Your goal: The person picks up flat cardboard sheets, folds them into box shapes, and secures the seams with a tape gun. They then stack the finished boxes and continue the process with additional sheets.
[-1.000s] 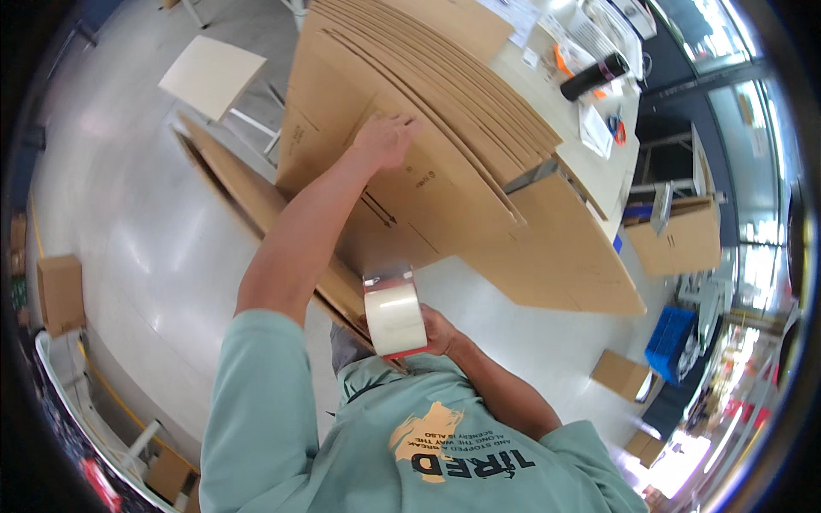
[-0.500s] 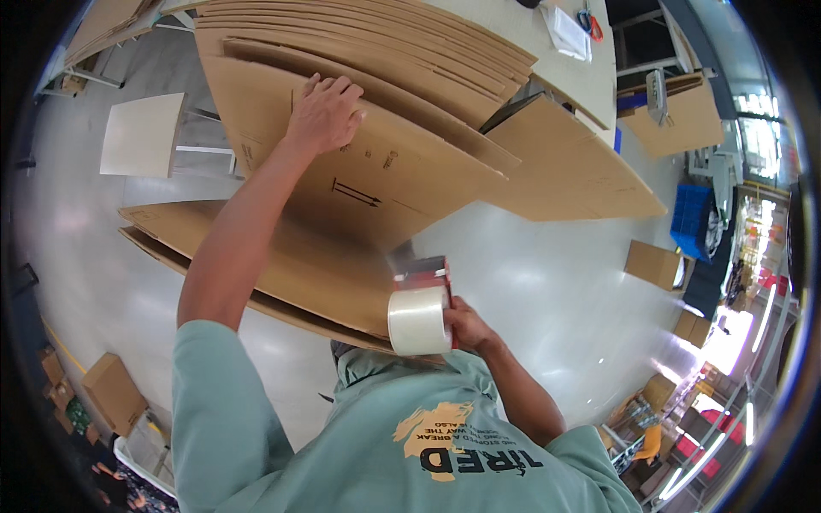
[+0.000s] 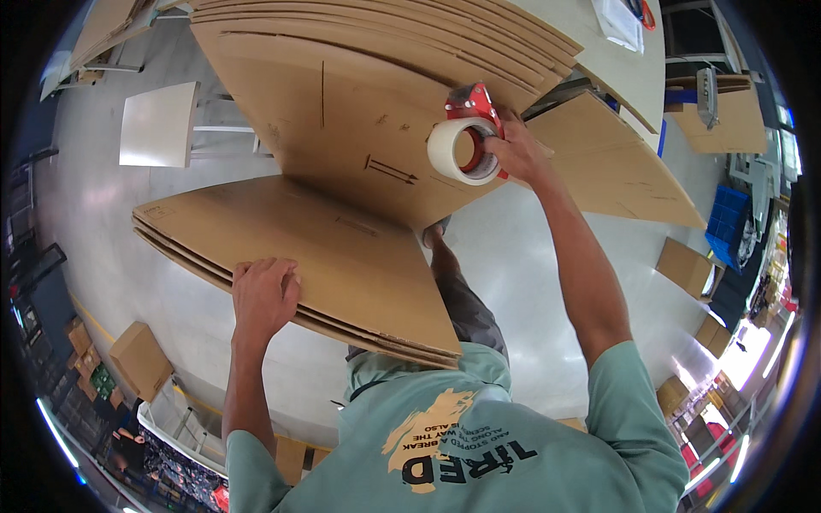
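Observation:
My left hand (image 3: 267,295) is closed over the near edge of flattened cardboard boxes (image 3: 359,278), fingers on top. These boxes lean toward my body in a few layers. Beyond them another flattened box (image 3: 342,111) stands upright against a stack, an arrow mark printed on its face; the two meet in a V. In my right hand (image 3: 517,150) is a red tape dispenser (image 3: 472,103) carrying a wide roll of clear tape (image 3: 445,156). The dispenser is held in front of the upright box's right part.
A stack of flattened boxes (image 3: 410,34) rests against a table (image 3: 629,77) at the far side. One cardboard flap (image 3: 611,158) juts out to the right. A white stool (image 3: 158,128) stands at the left, and a blue crate (image 3: 729,224) and an open box (image 3: 687,267) at the right.
My left hand has left the upright box's top edge and come down to the near boxes' edge. The leaning layers look thicker. My right hand has carried the tape dispenser forward and right.

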The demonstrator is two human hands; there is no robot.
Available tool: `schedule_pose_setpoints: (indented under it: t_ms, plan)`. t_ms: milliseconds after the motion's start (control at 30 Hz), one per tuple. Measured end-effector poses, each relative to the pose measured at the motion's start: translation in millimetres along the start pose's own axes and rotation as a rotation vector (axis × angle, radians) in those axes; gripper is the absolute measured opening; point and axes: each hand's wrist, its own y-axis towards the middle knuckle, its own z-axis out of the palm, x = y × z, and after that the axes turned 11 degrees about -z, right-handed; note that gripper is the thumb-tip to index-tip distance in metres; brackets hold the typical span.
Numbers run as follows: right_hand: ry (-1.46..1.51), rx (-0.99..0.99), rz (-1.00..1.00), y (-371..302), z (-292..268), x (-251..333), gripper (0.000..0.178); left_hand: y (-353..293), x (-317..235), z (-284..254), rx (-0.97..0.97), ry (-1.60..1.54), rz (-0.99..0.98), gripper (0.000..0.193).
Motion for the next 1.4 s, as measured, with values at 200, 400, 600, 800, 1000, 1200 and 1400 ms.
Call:
schedule_pose_setpoints:
  t_ms: [200, 400, 600, 800, 1000, 1200, 1400]
  plan:
    - [0.062, 0.049, 0.065, -20.3, -0.8, 10.8, 0.054, 11.6, 30.6, -19.1, 0.392, -0.169, -0.244, 0.024]
    - [0.343, 0.017, 0.527, -70.5, 2.0, 55.7, 0.04, 156.8, -39.9, -53.9, -0.186, -0.201, 0.297, 0.027]
    - [0.734, 0.003, 0.64, -156.3, 29.0, 131.3, 0.037, 283.4, -126.1, -19.0, -0.499, -0.137, 0.612, 0.044]
    - [0.882, 0.116, 0.569, -187.5, 36.5, 181.1, 0.062, 294.7, -99.7, 21.9, -0.561, -0.037, 0.555, 0.057]
    - [0.928, 0.1, 0.708, -198.0, 46.0, 196.6, 0.051, 308.8, -86.1, 23.3, -0.662, 0.09, 0.605, 0.058]
    - [0.938, 0.112, 0.635, -218.5, 61.8, 209.0, 0.054, 335.5, -81.1, -10.6, -0.617, 0.067, 0.71, 0.052]
    - [0.915, 0.001, 0.58, -223.8, 81.9, 215.0, 0.057, 346.0, -88.2, -34.2, -0.479, 0.126, 0.703, 0.041]
